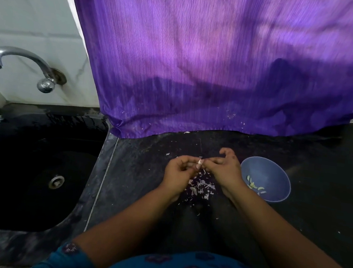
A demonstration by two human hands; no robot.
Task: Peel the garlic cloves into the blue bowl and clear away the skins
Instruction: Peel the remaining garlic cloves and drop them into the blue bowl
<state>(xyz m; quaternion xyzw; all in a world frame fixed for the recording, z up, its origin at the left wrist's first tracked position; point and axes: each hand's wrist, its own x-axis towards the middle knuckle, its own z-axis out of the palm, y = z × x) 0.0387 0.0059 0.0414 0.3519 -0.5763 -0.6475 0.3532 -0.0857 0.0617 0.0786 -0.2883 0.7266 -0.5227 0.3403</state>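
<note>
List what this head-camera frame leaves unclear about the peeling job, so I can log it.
- Garlic clove, head view: pinched between left hand and right hand; fingers cover most of it, so how much skin remains is unclear.
- Blue bowl: right wrist hides its near-left part; peeled clove count uncertain.
- Skins on the counter: too small and scattered to count.
- Unpeeled cloves: none visible anywhere.
</note>
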